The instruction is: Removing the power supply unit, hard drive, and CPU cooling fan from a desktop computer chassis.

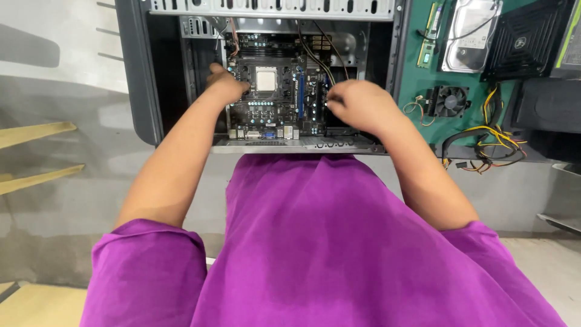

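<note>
An open computer case (140, 72) lies on its side in front of me. Inside it sits a dark motherboard (275, 100) with a square silver processor (266, 78) near its middle. My left hand (225, 85) rests on the board's left edge, fingers curled against it. My right hand (357, 104) is at the board's right edge, fingers bent down onto it. Both hands seem to grip the board by its sides, though the fingertips are hidden. Thin cables (315, 51) run from the case's top down to the board.
Right of the case a green mat (411, 118) holds a memory stick (428, 51), a silver hard drive (471, 36), a small black fan (449, 101), a black power supply (525, 37) and a bundle of yellow and black cables (484, 145). My purple shirt fills the lower view.
</note>
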